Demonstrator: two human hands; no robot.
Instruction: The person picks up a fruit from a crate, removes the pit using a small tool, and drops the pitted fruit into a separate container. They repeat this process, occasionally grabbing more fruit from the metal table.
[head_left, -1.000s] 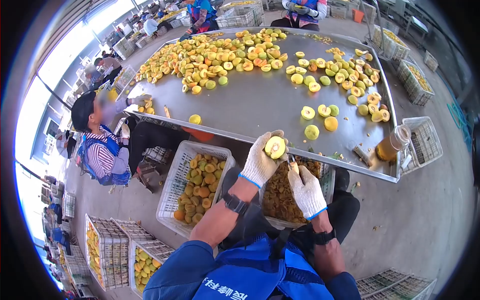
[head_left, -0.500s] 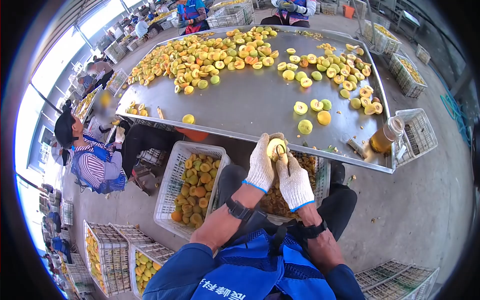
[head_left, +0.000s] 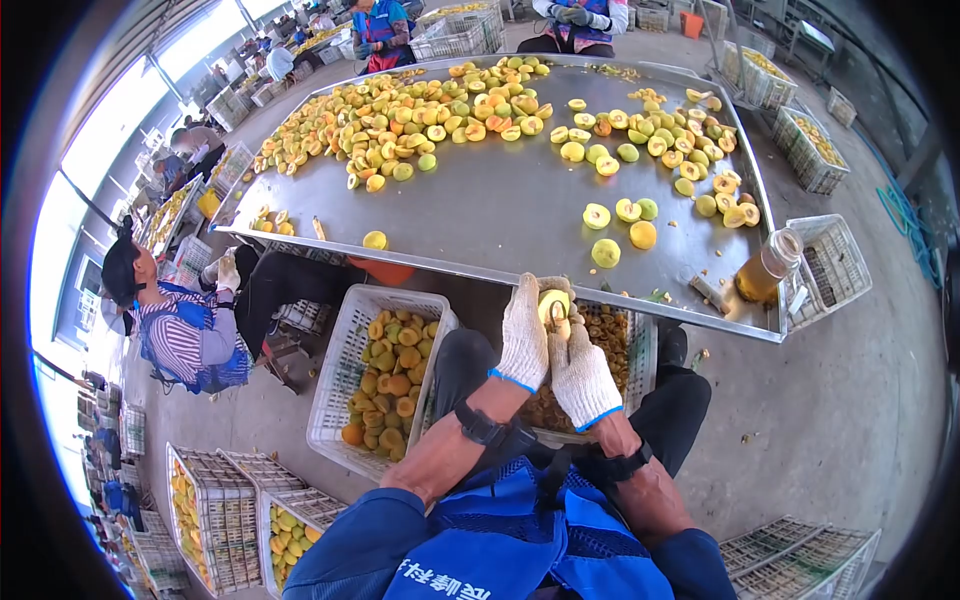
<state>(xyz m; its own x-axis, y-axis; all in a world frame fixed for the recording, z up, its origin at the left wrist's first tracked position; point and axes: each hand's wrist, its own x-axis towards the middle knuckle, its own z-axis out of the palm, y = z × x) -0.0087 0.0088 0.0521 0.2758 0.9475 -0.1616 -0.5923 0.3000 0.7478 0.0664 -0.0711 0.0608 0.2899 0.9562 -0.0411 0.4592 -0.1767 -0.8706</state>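
Kinda tough to see what's in the fingertips of the right hand (head_left: 583, 382), since they're bunched up against the fruit and hide whatever they might be pinching. The far side of the yellow-green fruit half (head_left: 556, 303) is covered by the left hand (head_left: 523, 335) too, and the white plastic crate of brown scraps (head_left: 644, 352) is partly blocked by the hands and the dark-clothed legs (head_left: 663, 418). Both hands wear off-white knit gloves with blue cuffs. The left forearm angles up and inward, its glove nearly upright, with the fingers curled around the fruit half and gripping it. The right forearm leans in from the other side, its hand tipped toward the left one with the fingers held close together; can't tell if they're closed on anything. The fruit half sits at the top of the left hand, on the side facing the right hand and touching that hand's fingertips, cut face toward the wearer. It's right by the near edge of the big grey metal table (head_left: 470, 215).
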